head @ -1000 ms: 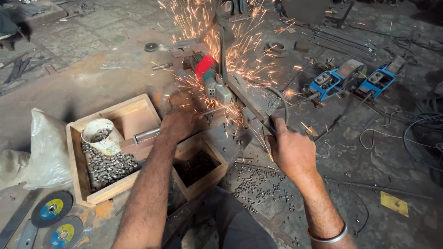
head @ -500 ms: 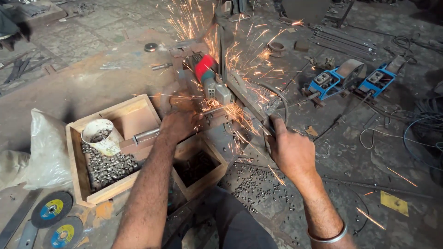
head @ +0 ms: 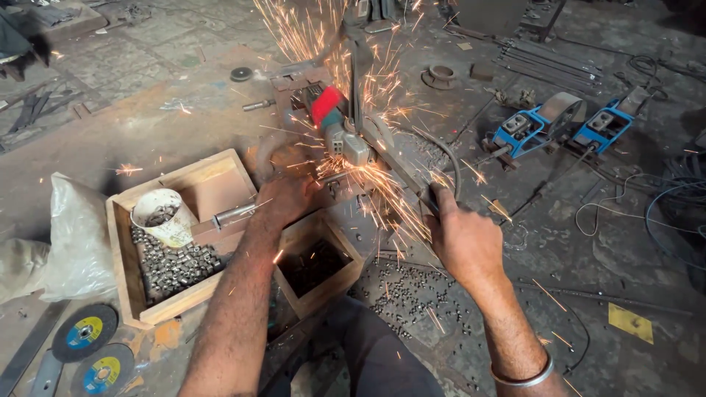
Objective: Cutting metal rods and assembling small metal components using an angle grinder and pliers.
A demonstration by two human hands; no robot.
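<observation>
Sparks off chop saw [head: 342, 125]; right hand [head: 463, 239] clamped round its lever (fist tight), left hand [head: 283, 197] pinning metal rod [head: 235, 215].

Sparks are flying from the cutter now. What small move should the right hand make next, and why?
Probably keep pressing the handle down steadily. The right hand grips it, the left hand holds the rod at the cutter, and sparks pour out, so the cut seems unfinished.
</observation>
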